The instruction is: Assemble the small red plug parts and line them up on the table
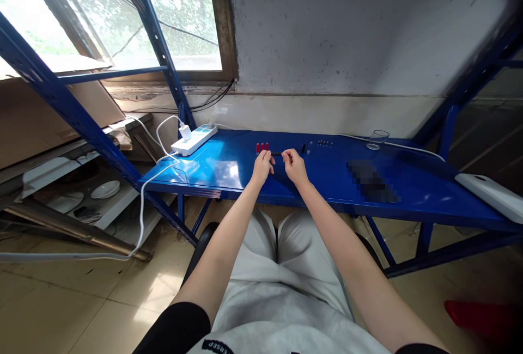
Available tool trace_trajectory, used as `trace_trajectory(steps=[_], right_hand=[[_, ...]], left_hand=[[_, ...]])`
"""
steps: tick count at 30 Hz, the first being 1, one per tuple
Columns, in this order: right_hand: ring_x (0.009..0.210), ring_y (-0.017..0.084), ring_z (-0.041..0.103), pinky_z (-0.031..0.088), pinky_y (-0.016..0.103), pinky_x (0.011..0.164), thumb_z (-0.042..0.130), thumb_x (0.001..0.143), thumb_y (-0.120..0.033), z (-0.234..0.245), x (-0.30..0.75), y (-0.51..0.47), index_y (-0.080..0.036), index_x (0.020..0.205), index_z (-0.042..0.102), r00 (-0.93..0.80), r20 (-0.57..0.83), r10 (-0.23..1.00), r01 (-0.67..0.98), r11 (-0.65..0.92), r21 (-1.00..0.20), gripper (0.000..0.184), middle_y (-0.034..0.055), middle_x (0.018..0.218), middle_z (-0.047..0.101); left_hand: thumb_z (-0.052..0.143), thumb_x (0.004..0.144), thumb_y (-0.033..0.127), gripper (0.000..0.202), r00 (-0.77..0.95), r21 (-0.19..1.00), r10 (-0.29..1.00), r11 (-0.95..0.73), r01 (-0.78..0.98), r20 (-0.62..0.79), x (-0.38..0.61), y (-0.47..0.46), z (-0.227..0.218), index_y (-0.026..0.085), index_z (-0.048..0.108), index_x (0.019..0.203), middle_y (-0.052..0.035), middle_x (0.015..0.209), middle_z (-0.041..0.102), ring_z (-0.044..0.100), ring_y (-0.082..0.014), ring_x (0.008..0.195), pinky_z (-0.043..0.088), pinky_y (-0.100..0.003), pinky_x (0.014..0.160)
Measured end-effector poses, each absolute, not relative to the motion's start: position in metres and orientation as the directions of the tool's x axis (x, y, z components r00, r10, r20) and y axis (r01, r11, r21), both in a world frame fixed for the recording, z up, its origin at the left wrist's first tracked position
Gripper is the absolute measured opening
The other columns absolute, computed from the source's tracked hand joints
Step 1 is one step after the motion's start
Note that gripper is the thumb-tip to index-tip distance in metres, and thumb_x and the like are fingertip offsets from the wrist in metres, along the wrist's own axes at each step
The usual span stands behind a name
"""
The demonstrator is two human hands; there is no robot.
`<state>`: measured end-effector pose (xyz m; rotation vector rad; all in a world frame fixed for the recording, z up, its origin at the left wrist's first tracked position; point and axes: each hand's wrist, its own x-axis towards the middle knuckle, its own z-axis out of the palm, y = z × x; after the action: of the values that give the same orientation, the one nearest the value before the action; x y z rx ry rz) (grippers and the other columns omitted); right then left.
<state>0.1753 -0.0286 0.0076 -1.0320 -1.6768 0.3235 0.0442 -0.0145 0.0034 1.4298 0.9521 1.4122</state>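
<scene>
my left hand (pixel 263 165) and right hand (pixel 295 165), nearly closed, pinch a dark rod (pixel 277 153) over the blue table (pixel 212 171); looks unfinished: red pieces (pixel 262 147), black piece (pixel 303 148), small bits (pixel 326 143) lying loose beyond.

We see a glossy, smooth tabletop (pixel 327 174), like painted metal, mirroring the window light. The power strip (pixel 198 140) looks to us like smooth, faintly shiny plastic, as does the white case (pixel 492 196). The red pieces (pixel 262 147) seem to be glossy plastic; the slim black stick (pixel 277 153) is too small for us to name its material. The tumbler (pixel 374 144) is clear and smooth, glass or plastic, we cannot tell. The gray wall (pixel 335 32) is matt and pitted, the brown panel (pixel 69 117) matt like cardboard. Our pale trousers (pixel 257 248) are soft, matt cloth; the floor (pixel 87 316) has a dull sheen.
</scene>
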Motion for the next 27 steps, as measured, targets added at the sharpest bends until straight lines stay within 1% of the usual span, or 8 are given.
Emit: trace_trajectory(steps=[4, 7, 10, 13, 17, 23, 27], right_hand=[[0.063, 0.014, 0.05, 0.038, 0.027, 0.059, 0.034, 0.088, -0.05, 0.0039, 0.1756, -0.0247, -0.021, 0.091, 0.048, -0.052, 0.609, 0.791, 0.413, 0.572, -0.708, 0.032, 0.0036, 0.079, 0.055], [0.061, 0.013, 0.05, 0.038, 0.026, 0.059, 0.033, 0.088, -0.05, 0.0024, 0.1761, -0.0235, -0.022, 0.094, 0.048, -0.033, 0.577, 0.816, 0.394, 0.541, -0.743, 0.033, 0.0036, 0.082, 0.056], [0.059, 0.013, 0.048, 0.036, 0.026, 0.057, 0.03, 0.089, -0.051, 0.0036, 0.177, -0.0249, -0.022, 0.084, 0.049, -0.001, 0.559, 0.829, 0.433, 0.504, -0.747, 0.035, 0.0022, 0.074, 0.055], [0.057, 0.013, 0.046, 0.033, 0.025, 0.055, 0.029, 0.089, -0.052, 0.0059, 0.1778, -0.0271, -0.022, 0.073, 0.046, 0.014, 0.563, 0.826, 0.485, 0.487, -0.727, 0.038, 0.0007, 0.064, 0.051], [0.058, 0.013, 0.046, 0.032, 0.025, 0.055, 0.03, 0.089, -0.052, 0.0073, 0.1778, -0.028, -0.021, 0.071, 0.046, 0.01, 0.572, 0.82, 0.487, 0.496, -0.719, 0.039, 0.0006, 0.063, 0.05], [0.057, 0.013, 0.047, 0.034, 0.025, 0.056, 0.031, 0.088, -0.052, 0.0049, 0.178, -0.0265, -0.021, 0.072, 0.047, 0.004, 0.583, 0.812, 0.459, 0.517, -0.723, 0.038, 0.0003, 0.064, 0.051], [0.054, 0.012, 0.046, 0.034, 0.025, 0.054, 0.03, 0.088, -0.053, 0.0045, 0.1784, -0.0267, -0.022, 0.072, 0.046, -0.01, 0.569, 0.822, 0.423, 0.519, -0.743, 0.038, -0.0012, 0.06, 0.049]], left_hand=[[0.037, 0.087, 0.029, 0.017, 0.048, 0.942, 0.942, -0.327, -0.073, 0.331, 0.0437, -0.0168, 0.0055, 0.018, 0.039, 0.074, 0.0053, 0.065, 0.052, 0.042, -0.0015, 0.033, 0.029, -0.015, 0.034], [0.037, 0.087, 0.027, 0.014, 0.049, 0.936, 0.936, -0.345, -0.072, 0.349, 0.0442, -0.0175, 0.006, 0.018, 0.039, 0.077, 0.0053, 0.066, 0.053, 0.041, -0.0016, 0.032, 0.028, -0.015, 0.033], [0.038, 0.088, 0.029, 0.013, 0.071, 0.935, 0.933, -0.349, -0.065, 0.353, 0.0443, -0.0176, 0.006, 0.019, 0.039, 0.08, 0.0054, 0.065, 0.053, 0.041, -0.0017, 0.033, 0.028, -0.015, 0.034], [0.039, 0.087, 0.031, 0.013, 0.091, 0.937, 0.933, -0.345, -0.058, 0.349, 0.0438, -0.0176, 0.0061, 0.019, 0.04, 0.082, 0.0055, 0.065, 0.054, 0.042, -0.0017, 0.033, 0.03, -0.015, 0.035], [0.04, 0.087, 0.032, 0.014, 0.093, 0.941, 0.937, -0.332, -0.062, 0.337, 0.0432, -0.0183, 0.0066, 0.019, 0.04, 0.083, 0.0056, 0.064, 0.054, 0.042, -0.0019, 0.034, 0.03, -0.015, 0.035], [0.042, 0.087, 0.034, 0.016, 0.116, 0.925, 0.918, -0.377, -0.053, 0.38, 0.0434, -0.0186, 0.0057, 0.019, 0.041, 0.083, 0.0049, 0.064, 0.054, 0.043, -0.0026, 0.034, 0.03, -0.015, 0.035], [0.044, 0.086, 0.035, 0.016, 0.106, 0.927, 0.921, -0.373, -0.04, 0.375, 0.0437, -0.0187, 0.0056, 0.019, 0.042, 0.085, 0.0058, 0.062, 0.053, 0.043, -0.0025, 0.033, 0.032, -0.015, 0.035]])
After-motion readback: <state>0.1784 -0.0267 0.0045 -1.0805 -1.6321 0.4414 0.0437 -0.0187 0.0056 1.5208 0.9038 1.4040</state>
